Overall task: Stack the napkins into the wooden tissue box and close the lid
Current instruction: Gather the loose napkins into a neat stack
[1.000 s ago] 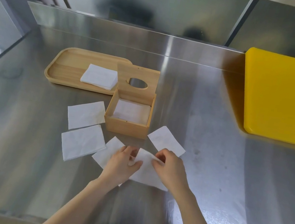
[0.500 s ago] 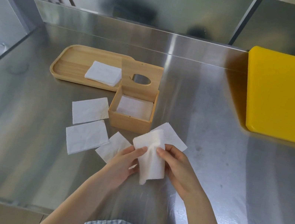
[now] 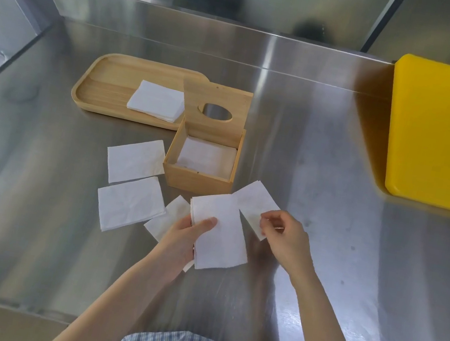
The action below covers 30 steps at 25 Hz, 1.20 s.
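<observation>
Since prev. frame we lifted folded napkin (image 3: 220, 229) clear in left hand (image 3: 181, 237) grip; right hand (image 3: 285, 237) pinched second napkin (image 3: 254, 202) on worktop (image 3: 324, 246); tissue box (image 3: 202, 163) lid (image 3: 215, 112) open.

Open wooden tissue box (image 3: 198, 179), lid (image 3: 215, 113) upright, napkin inside (image 3: 206, 157); white napkins (image 3: 135, 160) scattered beside it

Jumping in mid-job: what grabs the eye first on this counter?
The bright yellow cutting board at the far right stands out most against the steel counter. At centre, the wooden tissue box sits with its lid up, loose napkins scattered in front and to its left. The left hand holds a napkin, while the right hand pinches another.
</observation>
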### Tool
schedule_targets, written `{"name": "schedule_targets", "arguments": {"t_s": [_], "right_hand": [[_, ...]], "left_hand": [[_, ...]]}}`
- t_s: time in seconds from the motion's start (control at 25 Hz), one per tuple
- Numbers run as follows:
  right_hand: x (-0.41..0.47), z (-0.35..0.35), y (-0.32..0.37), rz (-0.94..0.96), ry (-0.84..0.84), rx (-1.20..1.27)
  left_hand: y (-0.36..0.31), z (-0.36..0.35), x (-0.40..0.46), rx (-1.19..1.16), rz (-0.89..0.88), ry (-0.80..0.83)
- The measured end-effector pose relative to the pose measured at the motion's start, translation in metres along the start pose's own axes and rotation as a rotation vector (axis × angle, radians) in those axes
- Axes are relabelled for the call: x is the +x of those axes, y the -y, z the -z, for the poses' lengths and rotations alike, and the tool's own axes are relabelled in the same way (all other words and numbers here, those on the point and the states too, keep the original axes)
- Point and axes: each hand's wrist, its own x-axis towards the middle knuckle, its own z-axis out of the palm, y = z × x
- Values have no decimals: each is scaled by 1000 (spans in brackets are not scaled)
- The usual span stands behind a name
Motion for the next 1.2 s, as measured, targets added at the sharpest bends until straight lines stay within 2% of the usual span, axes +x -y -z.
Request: {"name": "schedule_targets", "arguments": {"t_s": [0.12, 0.24, 0.44, 0.64, 0.88, 1.08, 1.2], "right_hand": [[15, -1, 5, 71, -126, -307], [34, -7, 12, 69, -127, -629], [50, -17, 10, 37, -63, -779], [49, -19, 8, 8, -78, -692], [41, -18, 10, 10, -72, -440], [9, -8, 17, 54, -27, -108], [-14, -5, 25, 138, -33, -81]], "left_hand": [[-1, -2, 2, 41, 29, 5], [-6, -2, 5, 60, 57, 7], [-12, 2, 11, 43, 66, 17], [-12, 1, 15, 52, 78, -17], [-13, 6, 13, 59, 57, -14], [-11, 14, 1, 42, 26, 13], [-10, 24, -7, 34, 6, 39]]}}
